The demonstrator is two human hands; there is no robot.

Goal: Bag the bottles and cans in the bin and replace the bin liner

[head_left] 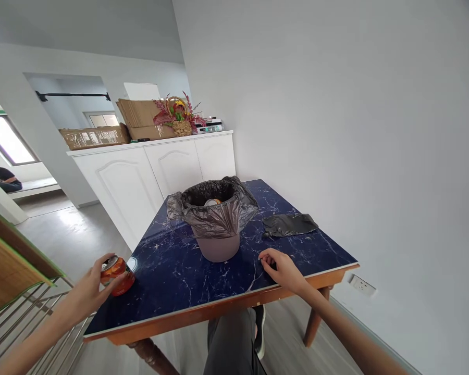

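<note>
My left hand [91,286] grips an orange drink can [117,275] at the left edge of a dark blue marble-patterned table [180,271]. My right hand [283,268] rests fingers-down on the table's front right part, holding nothing. Between and beyond the hands stands a small grey bin [218,245] lined with a dark plastic bag [214,208]; some rubbish shows inside it. A folded dark bag [289,224] lies flat on the table to the right of the bin.
A white wall runs along the table's right side, with a socket [361,285] low down. White cabinets [160,166] behind the table carry cardboard boxes and a flower basket [179,119]. A railing [27,312] stands at left. Another person sits far left.
</note>
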